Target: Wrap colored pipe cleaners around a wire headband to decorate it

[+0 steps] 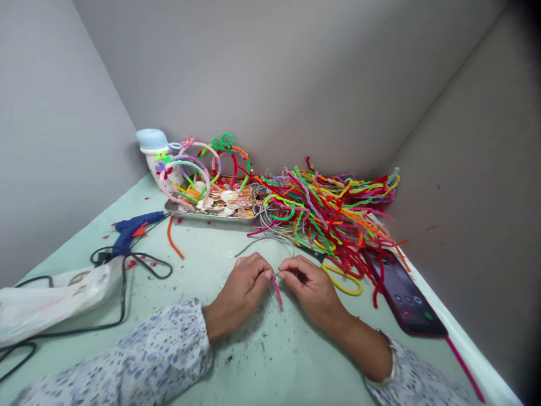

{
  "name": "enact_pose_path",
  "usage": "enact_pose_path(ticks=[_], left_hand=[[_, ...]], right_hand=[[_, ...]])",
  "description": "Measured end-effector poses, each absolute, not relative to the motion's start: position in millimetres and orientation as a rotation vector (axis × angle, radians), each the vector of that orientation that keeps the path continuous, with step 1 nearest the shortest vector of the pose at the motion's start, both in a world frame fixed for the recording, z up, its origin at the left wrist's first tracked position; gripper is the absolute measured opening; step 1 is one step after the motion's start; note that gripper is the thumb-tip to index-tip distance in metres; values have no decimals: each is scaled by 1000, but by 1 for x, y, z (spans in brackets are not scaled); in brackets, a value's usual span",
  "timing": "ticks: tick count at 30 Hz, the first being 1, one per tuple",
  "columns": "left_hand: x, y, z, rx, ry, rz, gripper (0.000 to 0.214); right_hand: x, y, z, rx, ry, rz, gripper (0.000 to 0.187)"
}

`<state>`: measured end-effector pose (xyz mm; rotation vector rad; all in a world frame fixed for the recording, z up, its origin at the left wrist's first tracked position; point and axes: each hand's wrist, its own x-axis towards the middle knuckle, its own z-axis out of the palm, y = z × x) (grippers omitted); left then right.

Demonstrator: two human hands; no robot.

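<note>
Near the middle of the table my left hand [249, 287] pinches a short pink pipe cleaner [277, 293], whose loose end hangs down between my hands. My right hand [315, 290] is closed too, its thumb and forefinger pinching a thin grey wire end close to my left fingertips. The two pinches nearly meet. Just beyond my fingers lies a loose coil of grey wire [270, 238]. Yellow-handled scissors [344, 279] rest beside my right hand, partly under a heap of coloured pipe cleaners [329, 208].
A metal tray [211, 215] holds shells and pipe-cleaner rings [186, 163]. Behind it stands a white bottle with a blue lid [154, 149]. On the left lie a blue glue gun [131, 228], its black cord and a white plastic bag [54, 304]. A phone [408, 293] lies right.
</note>
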<state>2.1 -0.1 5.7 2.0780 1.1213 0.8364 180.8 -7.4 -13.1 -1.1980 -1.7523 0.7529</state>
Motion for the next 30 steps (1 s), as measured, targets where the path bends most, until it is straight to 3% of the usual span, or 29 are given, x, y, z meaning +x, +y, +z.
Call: enact_pose_path(ticks=[13,20,30], left_hand=[[1,1,2,2085,1096,811,27],[2,0,3,2101,1132,847,5],[5,-1,2,2145,1153,889,4]], right_hand=[[182,-6,-16,-1191,-1741,775,5],[181,-6,-15,-1200,-1703,792,5],[181,-6,-16,-1192,-1670,823,6]])
